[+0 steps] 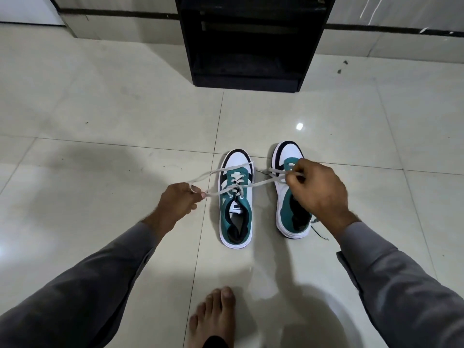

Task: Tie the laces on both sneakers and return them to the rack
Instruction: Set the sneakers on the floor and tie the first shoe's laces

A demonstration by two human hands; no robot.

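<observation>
Two white, teal and black sneakers stand side by side on the tiled floor, toes pointing away from me. The left sneaker has its grey-white lace pulled out to both sides, crossed over the tongue. My left hand pinches a lace loop to the left of that shoe. My right hand pinches the other lace loop, hovering over the right sneaker and hiding its middle. A loose lace end trails by the right sneaker's heel. The black shoe rack stands ahead against the wall.
A bare foot rests on the floor at the bottom, near me. Glossy cream floor tiles spread all around. A grey wall base with a dark stripe runs behind the rack. Small dark specks lie on the floor at right.
</observation>
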